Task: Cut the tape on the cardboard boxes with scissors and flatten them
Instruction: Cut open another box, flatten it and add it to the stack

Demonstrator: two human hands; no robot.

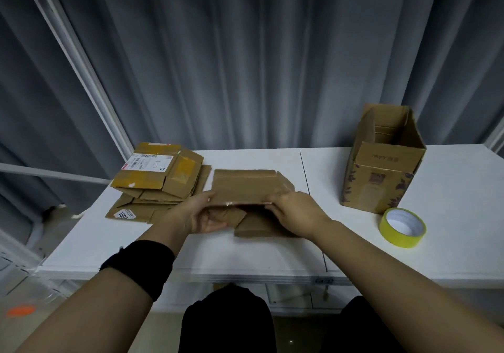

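Observation:
A small brown cardboard box (245,186), partly collapsed, sits at the middle of the white table (218,254). My left hand (200,213) grips its left end, thumb on top and fingers underneath. My right hand (293,212) holds its right end with fingers curled over the near edge, where a strip of clear tape shows. Loose flaps hang below the box toward me. No scissors are in view.
A stack of flattened boxes (158,181) with a shipping label lies at the left. An upright open box (381,162) stands at the back right, and a yellow tape roll (402,227) lies in front of it. Grey curtains hang behind the table.

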